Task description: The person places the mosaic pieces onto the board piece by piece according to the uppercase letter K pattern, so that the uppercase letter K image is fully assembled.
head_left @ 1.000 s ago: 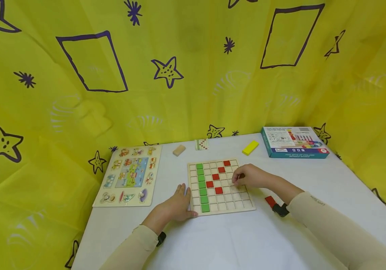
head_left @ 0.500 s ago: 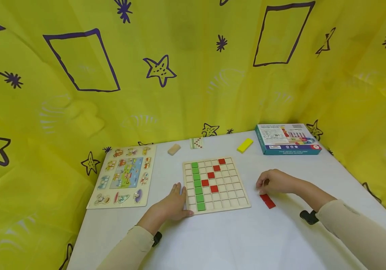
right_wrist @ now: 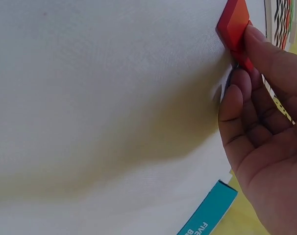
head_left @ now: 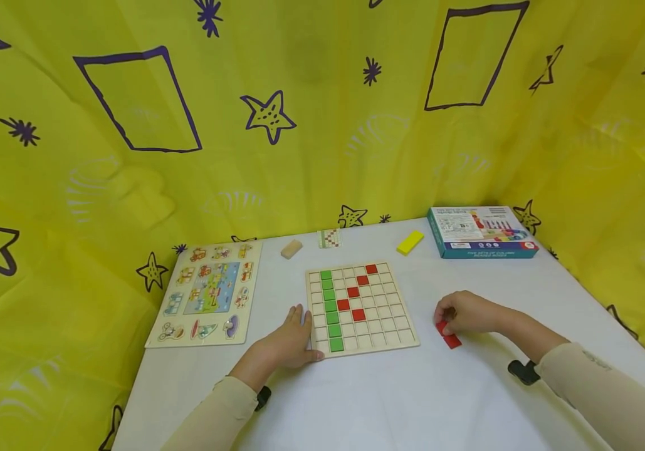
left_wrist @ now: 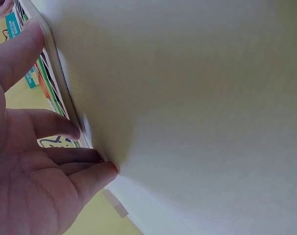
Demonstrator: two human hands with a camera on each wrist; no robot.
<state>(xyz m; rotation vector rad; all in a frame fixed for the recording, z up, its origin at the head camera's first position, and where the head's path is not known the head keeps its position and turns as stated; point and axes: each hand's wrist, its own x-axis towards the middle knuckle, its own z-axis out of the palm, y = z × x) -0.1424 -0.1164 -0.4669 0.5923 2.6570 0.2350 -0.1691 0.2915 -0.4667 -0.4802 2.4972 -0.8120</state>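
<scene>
A square wooden grid board (head_left: 378,341) lies in the middle of the table in the head view, with a column of green tiles (head_left: 330,305) and several red tiles (head_left: 353,292) in a slanting line. My left hand (head_left: 288,343) rests along its left side, fingers extended and thumb at the near corner. In the left wrist view, the thumb and fingertips touch the board's edge (left_wrist: 64,90). Right of the board, my right hand (head_left: 467,312) pinches a red tile (right_wrist: 243,59) between thumb and curled fingers. Another red tile (right_wrist: 234,23) lies right against it on the table.
A picture puzzle board (head_left: 246,294) lies at the left. Along the back are a plain wooden block (head_left: 291,249), a small pattern card (head_left: 329,238) and a yellow block (head_left: 410,242). A boxed toy (head_left: 482,233) sits at the back right, before a yellow curtain (head_left: 311,169).
My right hand has moved from the board's right side to the red tiles on the table and now pinches one. The left hand keeps its place at the board; the head view has shifted slightly.
</scene>
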